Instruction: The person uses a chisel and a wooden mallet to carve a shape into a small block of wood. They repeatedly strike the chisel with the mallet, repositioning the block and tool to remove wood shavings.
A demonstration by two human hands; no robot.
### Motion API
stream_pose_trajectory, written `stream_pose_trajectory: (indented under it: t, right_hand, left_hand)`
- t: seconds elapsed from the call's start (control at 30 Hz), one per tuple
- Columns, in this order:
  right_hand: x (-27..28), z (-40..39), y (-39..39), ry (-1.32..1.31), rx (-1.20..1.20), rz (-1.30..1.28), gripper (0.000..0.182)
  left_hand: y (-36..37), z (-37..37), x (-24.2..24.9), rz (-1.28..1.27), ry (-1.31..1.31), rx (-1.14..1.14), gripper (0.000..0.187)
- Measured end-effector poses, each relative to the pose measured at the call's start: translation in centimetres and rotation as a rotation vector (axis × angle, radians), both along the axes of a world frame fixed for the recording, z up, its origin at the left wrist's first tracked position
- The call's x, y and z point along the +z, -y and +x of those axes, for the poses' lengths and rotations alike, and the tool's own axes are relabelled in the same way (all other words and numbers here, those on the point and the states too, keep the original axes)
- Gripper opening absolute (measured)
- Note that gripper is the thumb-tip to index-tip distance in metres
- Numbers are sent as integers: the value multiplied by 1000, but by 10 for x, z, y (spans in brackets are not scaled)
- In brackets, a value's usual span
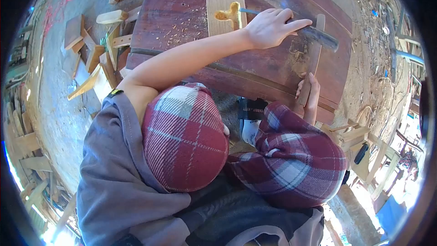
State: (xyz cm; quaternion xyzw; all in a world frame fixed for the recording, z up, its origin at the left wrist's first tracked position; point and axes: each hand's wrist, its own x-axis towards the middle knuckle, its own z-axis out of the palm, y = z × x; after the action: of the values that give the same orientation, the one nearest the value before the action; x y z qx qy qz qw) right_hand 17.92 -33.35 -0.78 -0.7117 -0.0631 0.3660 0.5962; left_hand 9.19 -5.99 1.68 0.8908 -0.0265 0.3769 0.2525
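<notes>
A pale rectangular wood block [213, 28] lies on the dark reddish workbench [182, 0], with a rough branching hollow [230, 14] cut into its face. My left hand [268, 28] reaches across and is closed around a chisel [249, 11]; its narrow blade points left to the hollow's edge. The hand hides most of the chisel's handle. My right hand [310, 90], lower right, grips the wooden handle of a hammer [315, 57]. Its dark head [327, 40] is close to the left hand's fingertips; whether it touches the chisel cannot be made out.
Wood chips [182, 29] are scattered on the bench left of the block. Offcuts [93, 59] lie piled on the floor at left. More wood pieces [364, 141] stand at lower right. My plaid-covered knees [186, 141] are close to the bench's near edge.
</notes>
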Motion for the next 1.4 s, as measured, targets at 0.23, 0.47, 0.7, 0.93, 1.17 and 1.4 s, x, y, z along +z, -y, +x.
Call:
stream_pose_trajectory:
  t: [0.23,0.47,0.7,0.93,1.17,1.4]
  right_hand:
    - [-1,3,1,7,19,-5,42]
    - [-3,3,4,-6,20,0,42]
    - [0,2,2,-23,8,-25,43]
    - [1,3,3,-11,36,-3,44]
    - [-1,4,7,-16,54,5,44]
    - [-1,5,8,-18,70,14,45]
  left_hand:
    - [-7,-2,-25,-104,-48,86,50]
    - [-11,9,-30,-81,2,225,51]
    - [-15,14,-30,-92,14,226,49]
    - [-14,17,-38,-105,-81,285,53]
    - [-16,16,-41,-82,-79,247,52]
    - [-2,14,-35,-91,-54,191,54]
